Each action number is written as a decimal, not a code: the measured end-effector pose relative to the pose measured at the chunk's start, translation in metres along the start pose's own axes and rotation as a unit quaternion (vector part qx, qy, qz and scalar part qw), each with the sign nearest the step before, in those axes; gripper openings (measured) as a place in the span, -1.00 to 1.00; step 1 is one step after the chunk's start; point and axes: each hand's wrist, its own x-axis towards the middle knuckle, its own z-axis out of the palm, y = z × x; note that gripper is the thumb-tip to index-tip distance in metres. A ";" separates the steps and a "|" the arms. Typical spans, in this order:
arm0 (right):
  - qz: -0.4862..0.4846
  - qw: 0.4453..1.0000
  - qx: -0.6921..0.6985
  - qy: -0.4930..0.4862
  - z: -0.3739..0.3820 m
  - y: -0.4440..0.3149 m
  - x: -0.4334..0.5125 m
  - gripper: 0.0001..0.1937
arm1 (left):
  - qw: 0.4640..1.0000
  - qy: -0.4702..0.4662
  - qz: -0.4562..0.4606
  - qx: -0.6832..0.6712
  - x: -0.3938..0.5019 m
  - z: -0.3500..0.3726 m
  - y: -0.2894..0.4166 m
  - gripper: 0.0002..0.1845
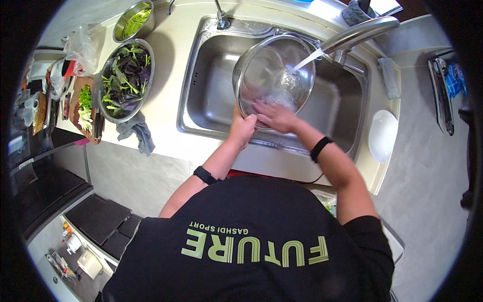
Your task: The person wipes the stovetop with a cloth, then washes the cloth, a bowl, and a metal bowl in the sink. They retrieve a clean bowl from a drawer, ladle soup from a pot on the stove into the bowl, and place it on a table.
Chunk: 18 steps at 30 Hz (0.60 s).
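Observation:
A stainless steel bowl [260,62] is tilted over the sink basin [211,87]. My left hand [242,128] grips its near rim at the lower left. Inside the bowl's near edge, my right hand [277,116] lies with fingers stretched toward the wall, slightly blurred. Water [307,60] streams from the chrome faucet [358,33] into the bowl and splashes on its inner surface. No food shows in the bowl. Whether my right fingertips touch the metal is hard to tell.
Left of the sink stands a colander [151,81] of purple-green leafy vegetables, with a steel bowl [117,28] of cut green stalks behind. A grey cloth [139,134] hangs over the counter edge. A cutting board [81,83] holds chopped greens beside a knife [97,124]. A white dish [383,136] sits right.

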 end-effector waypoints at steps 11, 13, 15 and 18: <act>0.081 0.994 -0.066 0.015 0.017 0.041 -0.014 -0.46 | 0.996 -0.010 -0.018 -0.090 0.004 0.019 0.021 -0.52; 0.116 0.988 0.069 0.077 0.036 0.000 -0.009 -0.48 | 0.993 -0.023 0.001 -0.113 0.005 0.017 0.019 -0.56; 0.061 0.842 0.536 0.005 0.036 -0.027 0.000 -0.43 | 0.992 -0.005 -0.059 -0.108 0.004 0.011 0.014 -0.67; -0.059 0.917 0.377 0.119 0.023 -0.036 -0.012 -0.44 | 0.995 0.010 -0.063 -0.079 0.002 0.003 0.009 -0.79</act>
